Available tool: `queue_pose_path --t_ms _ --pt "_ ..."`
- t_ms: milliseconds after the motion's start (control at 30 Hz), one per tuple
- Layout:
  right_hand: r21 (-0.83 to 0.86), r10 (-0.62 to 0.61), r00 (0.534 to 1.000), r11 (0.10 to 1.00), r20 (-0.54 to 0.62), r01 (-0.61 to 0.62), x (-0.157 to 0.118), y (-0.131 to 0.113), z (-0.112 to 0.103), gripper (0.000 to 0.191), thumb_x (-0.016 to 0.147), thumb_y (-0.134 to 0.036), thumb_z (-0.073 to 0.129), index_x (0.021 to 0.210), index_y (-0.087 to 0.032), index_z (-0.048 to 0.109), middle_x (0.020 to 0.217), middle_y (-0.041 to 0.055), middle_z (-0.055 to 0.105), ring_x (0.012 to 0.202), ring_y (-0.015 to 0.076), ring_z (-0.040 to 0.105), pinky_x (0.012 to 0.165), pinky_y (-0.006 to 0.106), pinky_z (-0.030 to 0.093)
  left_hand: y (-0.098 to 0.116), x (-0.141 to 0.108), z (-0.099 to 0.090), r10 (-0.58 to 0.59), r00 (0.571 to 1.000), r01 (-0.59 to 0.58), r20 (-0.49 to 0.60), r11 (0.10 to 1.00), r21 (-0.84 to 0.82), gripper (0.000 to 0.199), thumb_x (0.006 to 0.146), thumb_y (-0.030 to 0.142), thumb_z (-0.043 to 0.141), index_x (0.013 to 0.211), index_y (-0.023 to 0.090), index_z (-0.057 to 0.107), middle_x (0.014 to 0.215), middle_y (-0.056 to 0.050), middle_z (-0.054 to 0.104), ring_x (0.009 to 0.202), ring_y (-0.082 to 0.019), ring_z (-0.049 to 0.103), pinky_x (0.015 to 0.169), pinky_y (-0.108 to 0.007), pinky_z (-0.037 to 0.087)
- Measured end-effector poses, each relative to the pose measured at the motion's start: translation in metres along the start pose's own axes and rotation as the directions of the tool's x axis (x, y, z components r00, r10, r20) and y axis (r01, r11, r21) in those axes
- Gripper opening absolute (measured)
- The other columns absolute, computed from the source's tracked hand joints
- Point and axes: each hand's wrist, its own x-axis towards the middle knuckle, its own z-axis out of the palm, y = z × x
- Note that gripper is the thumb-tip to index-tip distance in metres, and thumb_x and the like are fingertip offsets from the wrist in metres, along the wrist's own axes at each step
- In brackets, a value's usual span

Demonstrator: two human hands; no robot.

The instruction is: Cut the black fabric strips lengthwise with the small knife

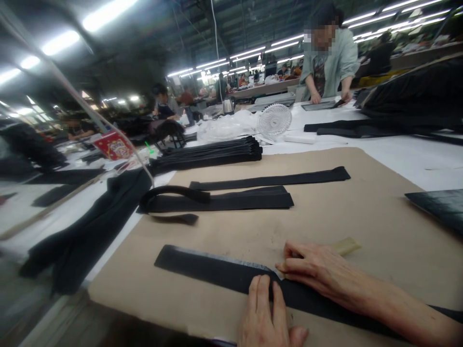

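Note:
A long black fabric strip (206,267) lies slantwise on the brown paper at the front, with a greyish-white band along part of its far edge. My left hand (262,313) rests on the strip, fingers stretched out and pressing its near side. Just beyond, my right hand (311,270) is closed in a pinch at the strip's far edge. A flat yellowish stick (347,246) sticks out behind the right hand, and a pale tip shows at its fingertips. Its middle is hidden by the hand, so its exact kind is unclear.
Further black strips (249,200) lie beyond on the brown paper (372,207), with a stack of strips (217,153) behind. A white round fan (275,119) stands past them. Dark cloth (97,231) hangs at left. A co-worker (327,62) handles pieces across the table.

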Motion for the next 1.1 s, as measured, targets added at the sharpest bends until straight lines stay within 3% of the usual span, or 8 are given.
queue_pose_path --t_ms 200,400,533,633,700,867,967,1100 --pt "0.020 0.002 0.999 1.000 0.033 -0.003 0.011 -0.005 0.002 0.031 0.105 -0.037 0.034 0.090 -0.024 0.059 0.091 0.0017 0.052 0.075 0.0154 0.054 0.063 0.029 0.035 -0.007 0.000 -0.001 -0.030 1.000 0.030 -0.005 0.999 -0.015 0.050 0.079 0.052 0.068 0.118 0.022 0.063 0.117 -0.014 0.062 0.110 -0.033 0.059 0.078 -0.039 0.058" --pt "-0.003 -0.010 1.000 1.000 0.019 0.010 0.019 -0.005 0.013 0.028 0.104 -0.035 0.036 0.091 -0.024 0.059 0.093 0.0015 0.052 0.073 0.0152 0.054 0.062 0.029 0.035 -0.011 -0.002 -0.003 -0.001 0.999 0.004 -0.054 0.999 0.042 0.051 0.080 0.051 0.066 0.116 0.013 0.064 0.114 -0.014 0.065 0.104 -0.030 0.062 0.080 -0.035 0.058" --pt "-0.034 -0.023 1.000 0.999 -0.008 0.022 0.026 -0.004 0.022 0.025 0.103 -0.034 0.039 0.093 -0.025 0.060 0.092 0.0013 0.052 0.071 0.0147 0.054 0.059 0.029 0.034 -0.011 -0.005 0.000 0.002 1.000 -0.002 -0.012 0.999 0.052 0.048 0.078 0.043 0.070 0.117 0.016 0.063 0.116 -0.015 0.063 0.105 -0.030 0.061 0.078 -0.035 0.058" --pt "-0.062 -0.031 0.999 0.998 -0.030 0.029 0.033 -0.005 0.025 0.023 0.103 -0.032 0.040 0.096 -0.025 0.062 0.091 0.0019 0.052 0.071 0.0150 0.054 0.058 0.029 0.033 -0.015 -0.003 0.002 -0.032 0.997 0.030 -0.067 0.999 -0.027 0.044 0.079 0.045 0.067 0.113 0.017 0.064 0.112 -0.015 0.063 0.104 -0.030 0.060 0.078 -0.037 0.059" --pt "-0.066 -0.028 0.999 0.998 -0.029 0.026 0.037 -0.008 0.026 0.023 0.103 -0.031 0.041 0.096 -0.026 0.062 0.092 0.0019 0.052 0.070 0.0151 0.054 0.058 0.029 0.033 -0.026 0.003 -0.004 -0.041 0.997 0.033 -0.064 0.992 -0.119 0.038 0.083 0.044 0.062 0.109 0.016 0.065 0.109 -0.014 0.062 0.104 -0.028 0.059 0.081 -0.037 0.059" --pt "-0.057 -0.025 1.000 0.998 -0.015 0.025 0.041 -0.011 0.027 0.023 0.103 -0.033 0.039 0.095 -0.026 0.060 0.091 0.0010 0.051 0.070 0.0155 0.054 0.058 0.029 0.033 -0.075 0.020 -0.043 0.038 0.980 -0.011 0.196 0.991 -0.134 0.030 0.090 0.021 0.052 0.119 0.017 0.060 0.113 -0.010 0.062 0.106 -0.022 0.059 0.087 -0.034 0.057" --pt "-0.084 -0.025 1.000 0.996 -0.007 0.024 0.043 -0.012 0.028 0.024 0.103 -0.032 0.039 0.093 -0.025 0.059 0.088 0.0014 0.050 0.067 0.0160 0.054 0.057 0.029 0.031 -0.094 0.021 -0.056 0.075 0.980 -0.054 0.187 0.992 -0.116 0.031 0.092 0.018 0.048 0.120 0.017 0.059 0.110 -0.009 0.063 0.104 -0.022 0.061 0.087 -0.034 0.057" --pt "-0.112 -0.028 1.000 0.993 0.008 0.029 0.049 -0.017 0.030 0.023 0.102 -0.030 0.039 0.092 -0.024 0.058 0.089 0.0026 0.050 0.068 0.0179 0.055 0.058 0.029 0.032 -0.095 0.019 -0.056 0.107 0.979 -0.090 0.176 0.991 -0.102 0.032 0.092 0.018 0.047 0.121 0.016 0.059 0.110 -0.010 0.064 0.103 -0.023 0.062 0.086 -0.035 0.058"
